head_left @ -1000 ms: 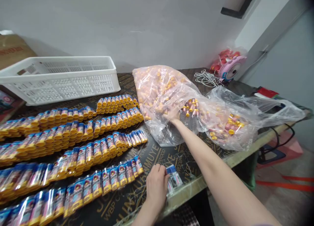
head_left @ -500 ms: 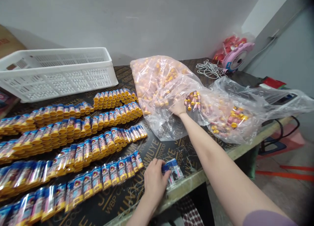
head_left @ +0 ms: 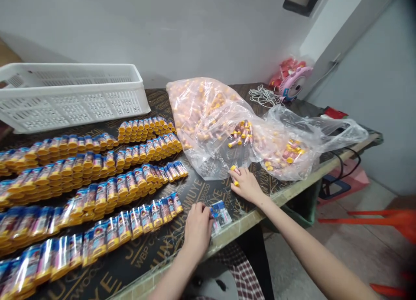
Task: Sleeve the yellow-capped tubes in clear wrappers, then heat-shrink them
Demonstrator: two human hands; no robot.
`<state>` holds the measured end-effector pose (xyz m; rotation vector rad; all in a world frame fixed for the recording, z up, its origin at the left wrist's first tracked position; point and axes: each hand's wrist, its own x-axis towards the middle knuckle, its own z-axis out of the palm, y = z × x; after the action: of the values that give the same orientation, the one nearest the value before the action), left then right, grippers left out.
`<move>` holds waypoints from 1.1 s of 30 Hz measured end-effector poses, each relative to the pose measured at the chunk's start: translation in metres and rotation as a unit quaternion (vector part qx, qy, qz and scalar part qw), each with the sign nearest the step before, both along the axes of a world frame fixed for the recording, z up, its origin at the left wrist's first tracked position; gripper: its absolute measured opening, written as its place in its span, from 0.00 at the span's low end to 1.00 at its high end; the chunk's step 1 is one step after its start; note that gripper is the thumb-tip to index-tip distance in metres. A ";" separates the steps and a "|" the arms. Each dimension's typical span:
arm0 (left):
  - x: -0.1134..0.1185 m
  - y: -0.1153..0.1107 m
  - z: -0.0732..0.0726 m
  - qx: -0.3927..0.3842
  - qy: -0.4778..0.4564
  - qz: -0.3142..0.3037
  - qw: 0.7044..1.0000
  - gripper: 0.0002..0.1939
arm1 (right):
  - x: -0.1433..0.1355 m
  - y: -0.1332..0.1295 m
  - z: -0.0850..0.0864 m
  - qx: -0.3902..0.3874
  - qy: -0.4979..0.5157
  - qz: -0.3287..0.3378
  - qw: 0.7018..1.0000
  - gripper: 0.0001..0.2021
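Observation:
My right hand (head_left: 246,186) is closed around small pink tubes with yellow caps (head_left: 235,170), over the table just in front of the big clear plastic bag (head_left: 208,166). Inside that bag are many similar pieces, and a loose cluster of them (head_left: 242,133) shows at its opening. At the table's front edge, my left hand (head_left: 197,226) has its fingers curled onto flat clear packets with blue tops (head_left: 221,213); its fingertips are partly hidden. Left of it run long stacked rows of blue-and-yellow wrapped tubes (head_left: 123,226).
A white plastic basket (head_left: 81,102) stands at the back left. Behind the bag lie a coiled white cable (head_left: 264,96) and a pink fan (head_left: 294,84). An orange stool (head_left: 383,220) and a pink bag (head_left: 344,183) are beyond the table's right side.
My right hand has come out of the plastic bag toward me, now with small yellow-capped tubes in it. My left hand stays by the clear packets. The view has shifted slightly right.

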<state>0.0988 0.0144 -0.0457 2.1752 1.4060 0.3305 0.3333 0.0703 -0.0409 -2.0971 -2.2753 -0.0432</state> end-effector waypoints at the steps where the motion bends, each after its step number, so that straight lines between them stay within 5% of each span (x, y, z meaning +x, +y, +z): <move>1: -0.001 -0.002 -0.001 -0.004 0.005 -0.005 1.000 0.02 | 0.001 -0.011 -0.001 -0.002 0.008 0.012 1.000 0.22; 8: 0.002 0.000 0.004 -0.023 0.027 -0.012 0.999 0.03 | 0.011 -0.061 -0.011 0.074 0.100 0.021 0.992 0.26; 12: 0.013 0.008 0.011 -0.001 0.036 -0.009 0.999 0.01 | 0.005 -0.073 -0.014 0.157 0.147 -0.032 0.976 0.16; 17: 0.017 0.006 0.012 -0.015 -0.122 0.066 0.990 0.03 | -0.004 -0.074 -0.019 0.158 0.185 -0.077 0.967 0.16; 19: 0.016 0.003 0.010 -0.098 -0.248 0.123 0.956 0.07 | -0.005 -0.072 -0.019 0.164 0.209 -0.087 0.960 0.15; 22: 0.011 0.001 0.007 -0.263 -0.440 0.207 0.834 0.14 | -0.009 -0.076 -0.014 0.179 0.258 -0.096 0.944 0.13; 25: 0.006 0.001 0.010 -0.359 -0.519 0.257 0.732 0.22 | -0.019 -0.090 -0.006 0.195 0.368 -0.110 0.902 0.15; 30: 0.004 -0.001 0.018 -0.393 -0.550 0.293 0.677 0.24 | -0.047 -0.127 0.010 0.182 0.648 -0.146 0.725 0.15; 33: 0.004 -0.001 0.021 -0.385 -0.563 0.302 0.666 0.23 | -0.066 -0.146 0.020 0.186 0.672 -0.138 0.703 0.13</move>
<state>0.1031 0.0133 -0.0244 0.4577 1.0714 0.9061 0.2677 -0.0761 -0.0214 -1.3316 -0.9265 0.6982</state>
